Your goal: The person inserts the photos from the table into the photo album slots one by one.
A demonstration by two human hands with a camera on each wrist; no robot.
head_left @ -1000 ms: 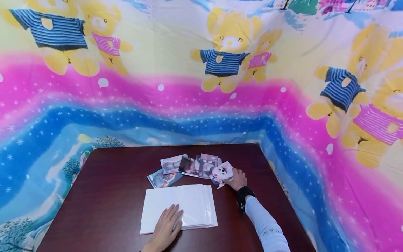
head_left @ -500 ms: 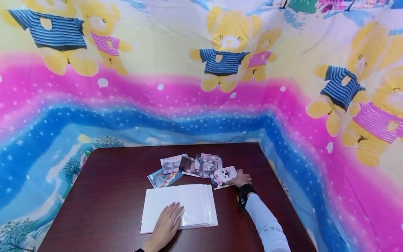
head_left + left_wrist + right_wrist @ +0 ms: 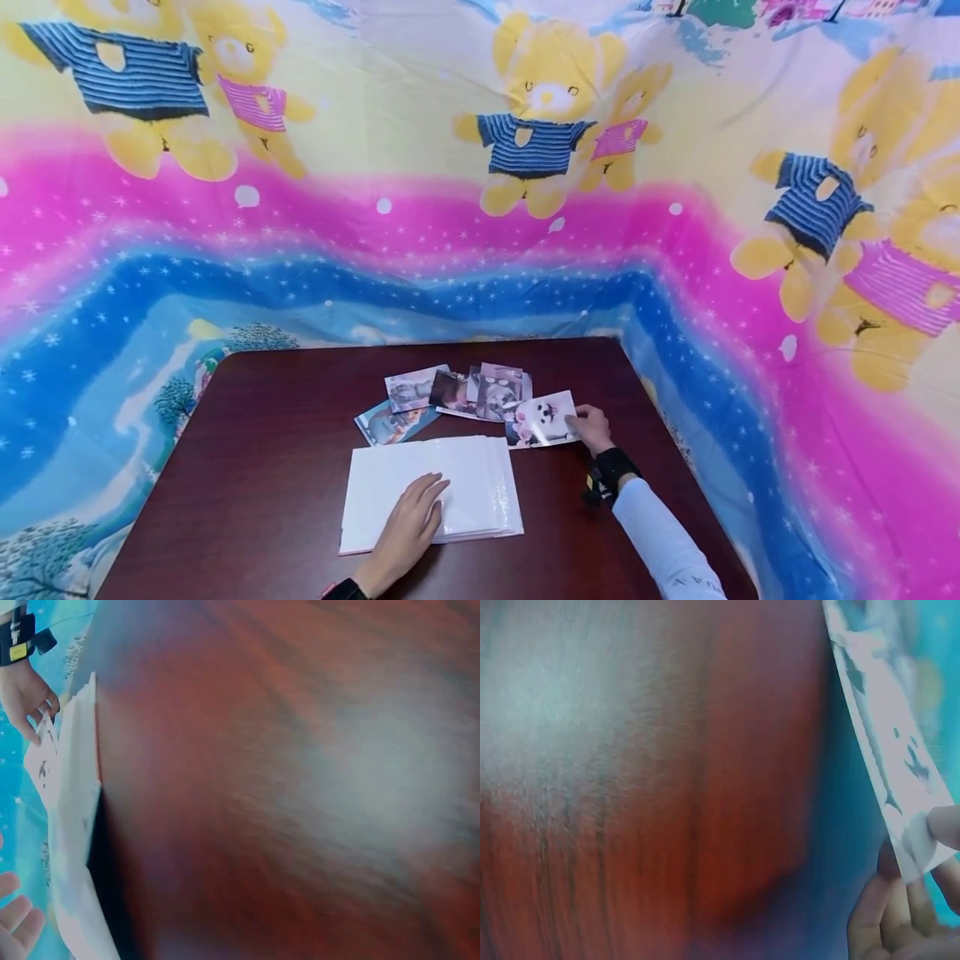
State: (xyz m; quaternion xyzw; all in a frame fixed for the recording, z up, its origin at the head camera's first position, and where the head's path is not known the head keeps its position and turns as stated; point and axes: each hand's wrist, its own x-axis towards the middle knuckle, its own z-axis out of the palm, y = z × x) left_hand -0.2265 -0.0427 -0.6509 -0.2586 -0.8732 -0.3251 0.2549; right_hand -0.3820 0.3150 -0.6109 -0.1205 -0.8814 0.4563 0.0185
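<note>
Head view. Dog photo [image 3: 543, 418] lies at the 3 o'clock end of the photo spread [image 3: 450, 396] on the table [image 3: 262, 467], long axis running 9 to 3 o'clock. Right hand [image 3: 591, 427] pinches its right edge, forearm angled toward 5 o'clock. Left hand [image 3: 408, 527] rests flat, fingers straight, on the white album [image 3: 390, 483], fingers pointing toward 1 o'clock.

A dark wooden table [image 3: 262, 467] stands against bright teddy-bear cloth [image 3: 465, 208] draped behind it.

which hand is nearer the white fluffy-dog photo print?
Right. The right hand pinches the white fluffy-dog photo print at its right edge; the left hand lies flat on the white plastic-sleeved album, apart from it.
</note>
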